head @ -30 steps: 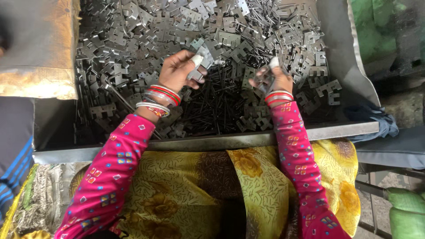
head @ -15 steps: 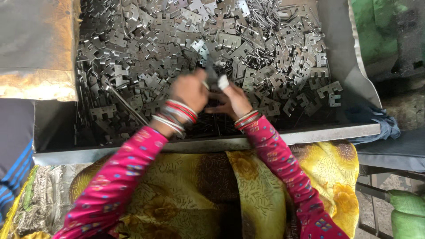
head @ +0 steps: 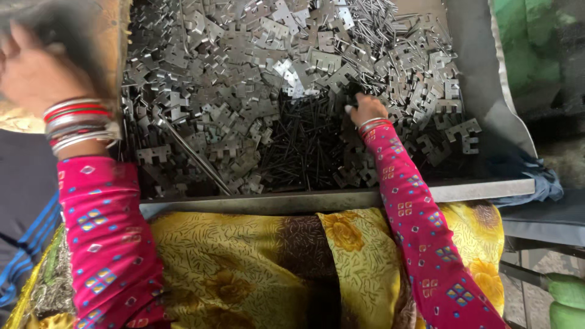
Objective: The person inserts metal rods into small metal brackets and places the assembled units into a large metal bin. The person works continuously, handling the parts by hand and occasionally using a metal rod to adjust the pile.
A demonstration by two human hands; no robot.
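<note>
Grey sheet-metal walls of a shallow tray point(head: 487, 91) frame your work, its flat front lip running across just above your lap, where a yellow patterned cloth point(head: 244, 268) with a fine leaf print lies in soft folds. Inside the tray you have a dense heap of small stamped metal plates point(head: 244, 79), flat, dull silver, cut in notched cross and bracket shapes with square tabs, piled at all angles. Among them, toward the front, sits a dark patch of thin straight pins point(head: 304, 146), lying roughly parallel like a bundle of wire. Your right hand point(head: 364, 108) rests on the heap at the far edge of that patch, fingers curled down into the parts; you cannot tell what, if anything, they pinch. Your left hand point(head: 36, 73) is raised at the far left, blurred, beside a worn tan surface point(head: 119, 36), its grip unreadable. Stacked red and silver bangles point(head: 79, 125) ring that wrist above a pink patterned sleeve point(head: 106, 244).
</note>
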